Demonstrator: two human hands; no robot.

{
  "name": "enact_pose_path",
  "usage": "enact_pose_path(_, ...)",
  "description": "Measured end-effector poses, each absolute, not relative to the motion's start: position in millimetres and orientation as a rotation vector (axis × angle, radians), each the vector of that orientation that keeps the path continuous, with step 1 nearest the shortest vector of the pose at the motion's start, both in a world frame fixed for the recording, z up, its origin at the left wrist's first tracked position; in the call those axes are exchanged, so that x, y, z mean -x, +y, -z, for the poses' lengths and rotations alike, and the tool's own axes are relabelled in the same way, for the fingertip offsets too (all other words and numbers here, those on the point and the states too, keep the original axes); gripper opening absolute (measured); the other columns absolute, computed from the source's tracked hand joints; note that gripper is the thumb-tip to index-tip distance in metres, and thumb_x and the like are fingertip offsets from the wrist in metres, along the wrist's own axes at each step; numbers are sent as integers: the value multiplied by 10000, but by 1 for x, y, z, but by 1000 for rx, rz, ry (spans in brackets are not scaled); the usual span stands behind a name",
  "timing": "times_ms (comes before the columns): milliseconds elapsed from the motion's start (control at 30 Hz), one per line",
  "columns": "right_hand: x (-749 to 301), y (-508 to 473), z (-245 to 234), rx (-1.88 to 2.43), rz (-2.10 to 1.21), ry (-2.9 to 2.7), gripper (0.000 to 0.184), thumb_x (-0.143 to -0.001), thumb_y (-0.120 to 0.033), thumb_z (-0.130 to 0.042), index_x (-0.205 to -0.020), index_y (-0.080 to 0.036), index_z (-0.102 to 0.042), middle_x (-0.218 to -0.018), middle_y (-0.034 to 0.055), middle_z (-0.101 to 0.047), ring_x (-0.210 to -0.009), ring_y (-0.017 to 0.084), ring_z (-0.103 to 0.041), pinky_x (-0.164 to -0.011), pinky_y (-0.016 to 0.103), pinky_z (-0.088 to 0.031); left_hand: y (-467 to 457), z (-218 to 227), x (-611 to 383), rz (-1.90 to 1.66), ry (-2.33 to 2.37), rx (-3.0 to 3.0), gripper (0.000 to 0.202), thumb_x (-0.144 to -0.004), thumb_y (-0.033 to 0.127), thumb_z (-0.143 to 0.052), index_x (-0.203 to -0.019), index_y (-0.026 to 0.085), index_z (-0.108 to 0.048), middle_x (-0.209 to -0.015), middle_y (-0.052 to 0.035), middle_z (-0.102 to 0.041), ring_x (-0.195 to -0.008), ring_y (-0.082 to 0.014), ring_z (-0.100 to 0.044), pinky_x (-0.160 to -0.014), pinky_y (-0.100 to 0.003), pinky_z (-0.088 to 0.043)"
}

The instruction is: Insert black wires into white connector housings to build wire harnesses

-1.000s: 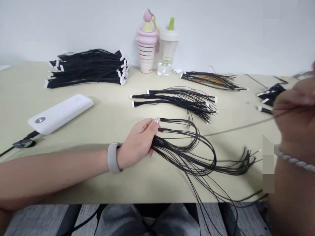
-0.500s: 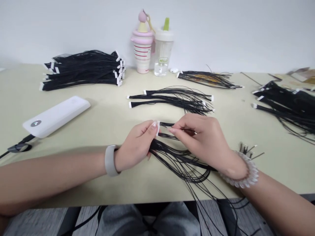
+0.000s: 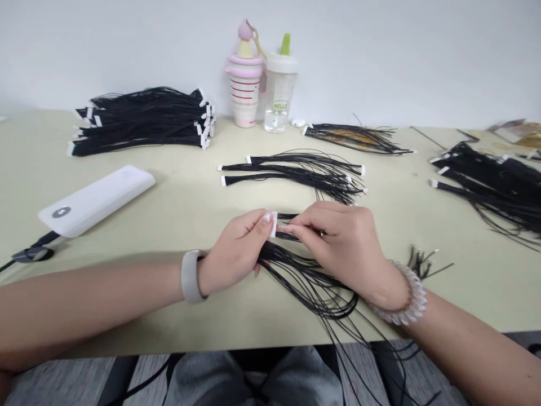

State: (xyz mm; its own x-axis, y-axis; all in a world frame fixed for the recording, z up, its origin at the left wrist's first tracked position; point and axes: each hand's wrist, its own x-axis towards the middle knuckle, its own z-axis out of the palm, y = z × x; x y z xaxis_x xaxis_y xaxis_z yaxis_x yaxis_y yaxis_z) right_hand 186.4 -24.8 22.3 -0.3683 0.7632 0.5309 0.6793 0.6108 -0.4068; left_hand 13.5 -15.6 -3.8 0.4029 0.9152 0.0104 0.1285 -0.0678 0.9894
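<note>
Between thumb and fingers, my left hand (image 3: 239, 248) grips a white connector (image 3: 274, 224) that has black wires running out of its right side. A loose bundle of black wires (image 3: 313, 282) also comes from under that hand; it curves right, and some strands hang over the table's front edge. My right hand (image 3: 342, 242) is closed in a pinch just right of the connector, its fingertips almost at the connector's wire side. A thin wire appears to be in the pinch, though the fingers hide most of it.
Black wire harnesses with white ends (image 3: 287, 172) lie beyond my hands. A thick harness pile (image 3: 143, 121) sits at back left, another pile (image 3: 499, 180) at right. A white power bank (image 3: 97, 200) rests at left. A pink-lidded cup (image 3: 244, 90) and a clear bottle (image 3: 280, 93) stand by the wall.
My right hand has moved slightly left, bringing its pinched fingertips closer to the white connector. My left hand keeps its hold, almost unmoved.
</note>
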Motion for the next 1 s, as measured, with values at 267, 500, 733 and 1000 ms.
enact_pose_path(267,-187,-25,-22,1166,-117,-2153,183,-822,-250,-548,-698,-158,-648,-650,11,-621,-589,81,-533,-566,213,-399,-16,3,-13,-834,985,-1598,387,-881,455,-325,-633,167,-399,-406,67,-404,-343,-38,-395,-349,-140,-312)
enact_pose_path(500,-187,-25,-27,1221,-182,-2222,215,-833,-275,-534,-689,-156,-639,-606,-10,-602,-560,64,-504,-548,202,-364,-17,0,-14,-827,965,-1662,373,-883,431,-332,-625,168,-388,-412,76,-393,-327,-34,-383,-342,-144,-306)
enact_pose_path(733,-189,-26,-35,1254,-292,-2261,198,-823,-253,-544,-677,-155,-634,-593,-5,-592,-541,69,-487,-551,213,-353,-18,2,-14,-814,996,-1720,364,-891,406,-323,-625,166,-387,-414,74,-403,-349,-39,-397,-375,-159,-321)
enact_pose_path(1000,-192,-25,-37,1274,-377,-2231,227,-824,-281,-546,-658,-153,-633,-572,-15,-578,-529,60,-471,-549,208,-347,-22,1,-13,-688,1020,-1840,297,-895,387,-306,-701,178,-386,-484,66,-412,-407,-55,-406,-423,-186,-324)
